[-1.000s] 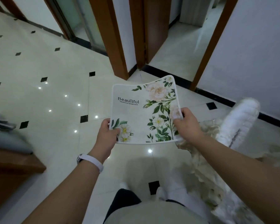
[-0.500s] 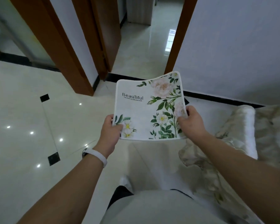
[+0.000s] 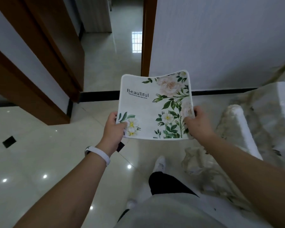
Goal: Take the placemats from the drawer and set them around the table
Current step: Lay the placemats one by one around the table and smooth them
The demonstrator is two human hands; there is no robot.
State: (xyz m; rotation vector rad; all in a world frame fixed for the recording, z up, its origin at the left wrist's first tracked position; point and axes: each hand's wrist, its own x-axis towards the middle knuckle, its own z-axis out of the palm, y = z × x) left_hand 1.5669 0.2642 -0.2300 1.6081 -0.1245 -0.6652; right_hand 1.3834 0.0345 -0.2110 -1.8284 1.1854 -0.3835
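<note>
A white placemat (image 3: 151, 111) printed with green leaves, pale flowers and the word "Beautiful" is held flat in front of me, above the floor. My left hand (image 3: 113, 129) pinches its near left corner, thumb on top. My right hand (image 3: 197, 125) grips its near right edge the same way. The mat sags slightly in the middle between the two hands. Whether more mats lie under the top one cannot be told. No drawer is in view.
A table (image 3: 280, 102) under a pale floral cloth stands at the right, with a cloth-covered chair back (image 3: 242, 129) beside it. Glossy tiled floor (image 3: 39, 153) spreads to the left. Ahead are brown door frames (image 3: 44, 51), an open doorway and a white wall (image 3: 220, 38).
The view has swung to the right as I walk. The doorway and white wall now lie straight ahead and the table has come closer on the right. Both hands keep the same hold on the placemat.
</note>
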